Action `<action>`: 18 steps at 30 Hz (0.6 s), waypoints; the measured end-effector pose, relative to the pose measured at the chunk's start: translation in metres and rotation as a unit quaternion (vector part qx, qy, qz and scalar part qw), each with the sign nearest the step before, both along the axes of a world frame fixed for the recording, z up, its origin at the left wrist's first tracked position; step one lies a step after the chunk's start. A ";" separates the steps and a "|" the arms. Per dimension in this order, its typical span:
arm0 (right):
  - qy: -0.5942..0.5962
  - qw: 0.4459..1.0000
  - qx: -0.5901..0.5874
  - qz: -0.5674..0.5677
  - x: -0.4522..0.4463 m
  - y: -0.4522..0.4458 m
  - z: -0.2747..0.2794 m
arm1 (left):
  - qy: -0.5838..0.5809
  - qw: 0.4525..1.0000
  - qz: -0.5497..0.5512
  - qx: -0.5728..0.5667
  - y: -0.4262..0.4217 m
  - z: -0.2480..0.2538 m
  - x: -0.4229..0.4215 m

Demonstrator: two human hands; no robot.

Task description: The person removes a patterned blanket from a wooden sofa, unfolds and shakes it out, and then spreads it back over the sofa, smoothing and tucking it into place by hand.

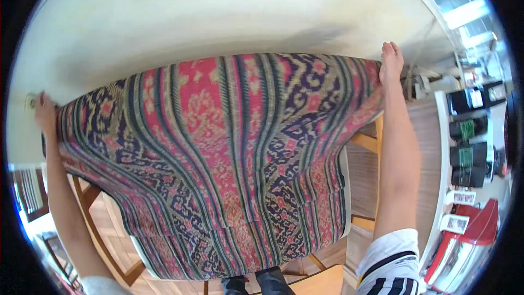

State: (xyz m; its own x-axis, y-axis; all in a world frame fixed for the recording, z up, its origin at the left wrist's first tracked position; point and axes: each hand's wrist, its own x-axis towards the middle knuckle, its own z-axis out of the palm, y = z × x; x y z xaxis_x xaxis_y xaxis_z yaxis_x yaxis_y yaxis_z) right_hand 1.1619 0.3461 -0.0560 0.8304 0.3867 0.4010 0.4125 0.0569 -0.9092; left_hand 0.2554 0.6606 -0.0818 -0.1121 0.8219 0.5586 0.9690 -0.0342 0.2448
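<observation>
A large woven cloth point(224, 147) with pink, dark blue and olive striped patterns is stretched out between my two hands. My left hand point(45, 110) grips its upper left corner, close to the wall. At the upper right corner, my right hand point(391, 65) is closed on the cloth, with the arm reaching far forward. The cloth's top edge is raised and pulled fairly taut. Its lower part lies over a pale-edged table point(347, 196), with fold creases across it. Most of the tabletop is hidden beneath the fabric.
A pale wall point(229, 11) rises behind the cloth. Wooden chairs point(103, 235) stand around the table, one point(316, 284) right before me. On the right, a white shelf point(441, 153) borders black and green boxes point(466, 155) and a red and silver appliance point(464, 246).
</observation>
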 end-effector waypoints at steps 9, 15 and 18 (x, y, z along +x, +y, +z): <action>-0.173 0.882 -0.380 -0.218 0.000 -0.107 -0.005 | -0.293 0.932 0.087 -0.194 -0.088 -0.007 -0.050; -0.056 0.885 -0.448 -0.116 0.022 -0.107 -0.002 | -0.379 0.855 0.082 -0.346 -0.088 -0.007 -0.092; -0.029 0.912 -0.408 -0.018 0.028 -0.104 -0.001 | -0.421 0.818 0.047 -0.389 -0.091 0.005 -0.089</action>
